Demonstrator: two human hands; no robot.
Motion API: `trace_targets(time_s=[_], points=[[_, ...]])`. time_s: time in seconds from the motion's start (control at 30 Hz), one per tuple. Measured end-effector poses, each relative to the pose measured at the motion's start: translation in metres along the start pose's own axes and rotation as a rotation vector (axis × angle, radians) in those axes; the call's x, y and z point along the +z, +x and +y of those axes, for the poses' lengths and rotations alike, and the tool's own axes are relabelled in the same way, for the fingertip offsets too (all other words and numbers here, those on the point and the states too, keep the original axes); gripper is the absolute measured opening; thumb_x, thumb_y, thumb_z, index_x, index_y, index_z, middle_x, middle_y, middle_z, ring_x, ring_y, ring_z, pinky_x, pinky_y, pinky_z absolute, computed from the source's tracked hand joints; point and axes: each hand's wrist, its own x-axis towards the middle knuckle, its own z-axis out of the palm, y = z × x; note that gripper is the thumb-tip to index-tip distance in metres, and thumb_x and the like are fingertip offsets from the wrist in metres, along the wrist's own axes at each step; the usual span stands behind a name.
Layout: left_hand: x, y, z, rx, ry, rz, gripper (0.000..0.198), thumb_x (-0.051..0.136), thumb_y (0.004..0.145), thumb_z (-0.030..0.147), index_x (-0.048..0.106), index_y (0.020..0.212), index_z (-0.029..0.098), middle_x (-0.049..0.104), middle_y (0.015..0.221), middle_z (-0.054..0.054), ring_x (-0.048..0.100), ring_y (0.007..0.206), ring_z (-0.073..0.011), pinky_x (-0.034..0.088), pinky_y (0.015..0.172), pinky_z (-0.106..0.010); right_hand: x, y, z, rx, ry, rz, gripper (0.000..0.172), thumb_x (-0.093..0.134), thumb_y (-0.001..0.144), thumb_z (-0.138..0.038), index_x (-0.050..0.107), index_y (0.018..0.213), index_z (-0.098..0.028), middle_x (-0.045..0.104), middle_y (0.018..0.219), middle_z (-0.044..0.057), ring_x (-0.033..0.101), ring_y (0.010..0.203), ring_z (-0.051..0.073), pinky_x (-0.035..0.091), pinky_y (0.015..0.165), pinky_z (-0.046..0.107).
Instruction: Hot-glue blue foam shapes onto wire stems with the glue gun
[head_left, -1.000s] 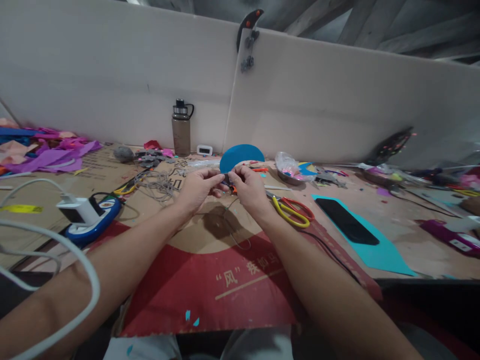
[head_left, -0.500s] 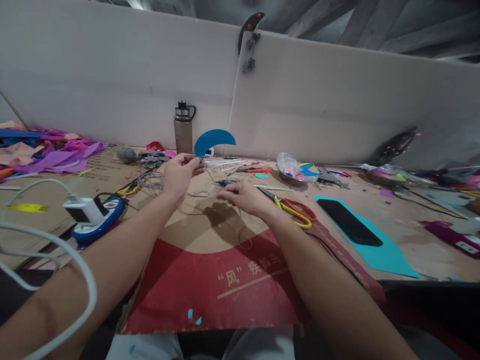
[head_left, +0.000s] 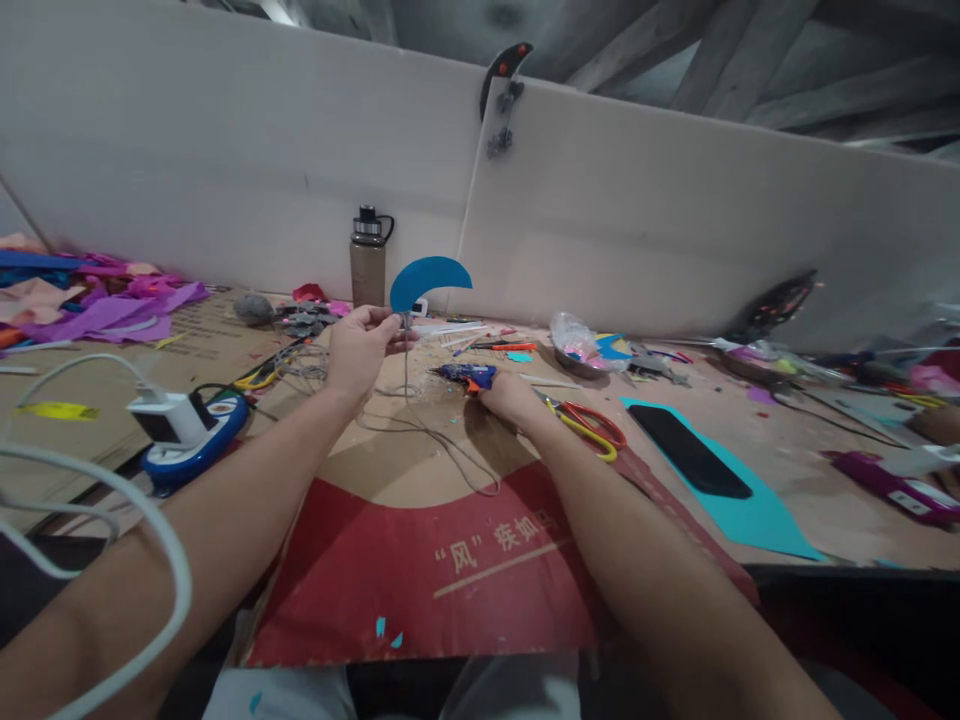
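Observation:
My left hand [head_left: 361, 347] is raised above the table, pinching the lower corner of a blue crescent-shaped paper piece [head_left: 427, 279] that stands upright, with a thin grey string [head_left: 420, 425] hanging from the pinch down onto the cardboard. My right hand [head_left: 510, 396] lies low on the table with its fingers closed around the handle of a blue glue gun [head_left: 465, 375], whose tip points left. Both forearms stretch over a red and tan cardboard sheet [head_left: 420, 560].
Yellow and orange scissors [head_left: 585, 425] lie right of my right hand. A black phone [head_left: 688, 450] rests on teal paper. A bottle [head_left: 366, 258] stands by the white partition. A white charger on a blue device [head_left: 176, 432] and purple scraps [head_left: 97, 300] are left.
My hands parted: the left lifted the blue paper piece up and left, then held it there. The right dropped to the table and closed on the glue gun.

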Motion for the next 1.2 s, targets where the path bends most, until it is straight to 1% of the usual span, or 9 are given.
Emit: trace_targets(time_s=[0.13, 0.2, 0.27, 0.4, 0.57, 0.73, 0.9, 1.03, 1.2], points=[[-0.001, -0.001, 0.0, -0.059, -0.01, -0.007, 0.007, 0.062, 0.076, 0.016, 0.057, 0.075, 0.012, 0.066, 0.069, -0.006, 0.068, 0.062, -0.0141, 0.056, 0.062, -0.026, -0.006, 0.004, 0.001, 0.089, 0.189, 0.054, 0.014, 0.057, 0.07, -0.026, 0.061, 0.081, -0.018, 0.066, 0.072, 0.005, 0.063, 0.067, 0.019, 0.044, 0.057, 0.025], [-0.002, 0.0, -0.002, -0.085, -0.026, -0.011, 0.006, 0.061, 0.077, 0.015, 0.057, 0.075, 0.011, 0.067, 0.071, -0.007, 0.068, 0.064, -0.0146, 0.056, 0.064, -0.027, -0.012, 0.004, 0.001, 0.137, 0.411, 0.146, 0.011, 0.055, 0.067, -0.022, 0.056, 0.078, -0.019, 0.062, 0.066, 0.002, 0.06, 0.06, 0.016, 0.043, 0.053, 0.025], [-0.003, 0.001, -0.003, -0.096, -0.045, -0.009, 0.005, 0.06, 0.077, 0.013, 0.057, 0.075, 0.011, 0.068, 0.071, -0.007, 0.068, 0.065, -0.0152, 0.056, 0.065, -0.027, -0.017, 0.001, -0.002, 0.153, 0.659, 0.235, 0.016, 0.055, 0.062, -0.017, 0.05, 0.077, -0.02, 0.056, 0.061, -0.001, 0.055, 0.052, 0.014, 0.041, 0.05, 0.025], [-0.005, 0.004, -0.004, -0.103, -0.064, -0.001, 0.005, 0.061, 0.077, 0.013, 0.057, 0.073, 0.01, 0.066, 0.069, -0.007, 0.069, 0.065, -0.0158, 0.057, 0.066, -0.028, -0.02, -0.008, -0.012, 0.065, 0.945, 0.287, 0.028, 0.055, 0.058, -0.014, 0.042, 0.081, -0.022, 0.05, 0.061, -0.006, 0.051, 0.048, 0.011, 0.042, 0.047, 0.024], [-0.007, 0.006, -0.007, -0.107, -0.067, 0.026, 0.007, 0.062, 0.076, 0.015, 0.058, 0.072, 0.01, 0.066, 0.069, -0.007, 0.069, 0.068, -0.0164, 0.057, 0.068, -0.03, -0.022, -0.021, -0.028, -0.125, 1.166, 0.187, 0.027, 0.055, 0.063, -0.017, 0.044, 0.088, -0.022, 0.055, 0.067, -0.006, 0.051, 0.051, 0.009, 0.043, 0.049, 0.022], [-0.007, 0.007, -0.008, -0.099, -0.066, 0.059, 0.007, 0.061, 0.076, 0.015, 0.059, 0.072, 0.01, 0.066, 0.068, -0.007, 0.069, 0.066, -0.0159, 0.057, 0.069, -0.03, -0.029, -0.033, -0.039, -0.264, 1.202, 0.167, 0.024, 0.057, 0.068, -0.023, 0.044, 0.089, -0.022, 0.056, 0.072, -0.005, 0.048, 0.051, 0.007, 0.041, 0.048, 0.023], [-0.006, 0.005, -0.008, -0.077, -0.045, 0.051, 0.008, 0.062, 0.075, 0.015, 0.058, 0.07, 0.01, 0.064, 0.065, -0.005, 0.068, 0.063, -0.0154, 0.057, 0.073, -0.034, -0.029, -0.038, -0.043, -0.346, 1.061, 0.213, 0.022, 0.056, 0.074, -0.025, 0.046, 0.093, -0.022, 0.056, 0.077, -0.003, 0.047, 0.054, 0.009, 0.042, 0.052, 0.026], [-0.003, 0.001, -0.007, -0.063, -0.004, 0.031, 0.01, 0.064, 0.074, 0.017, 0.056, 0.07, 0.011, 0.064, 0.063, -0.004, 0.067, 0.061, -0.0151, 0.057, 0.072, -0.035, -0.023, -0.038, -0.045, -0.43, 0.96, 0.264, 0.023, 0.055, 0.077, -0.025, 0.047, 0.099, -0.022, 0.058, 0.088, 0.002, 0.051, 0.066, 0.012, 0.046, 0.061, 0.029], [-0.001, -0.001, -0.006, -0.054, 0.027, 0.014, 0.009, 0.063, 0.075, 0.015, 0.055, 0.07, 0.011, 0.064, 0.065, -0.005, 0.068, 0.061, -0.0155, 0.057, 0.067, -0.031, -0.021, -0.04, -0.047, -0.436, 0.901, 0.29, 0.025, 0.053, 0.079, -0.026, 0.046, 0.103, -0.022, 0.059, 0.093, 0.004, 0.055, 0.08, 0.017, 0.048, 0.075, 0.035]])
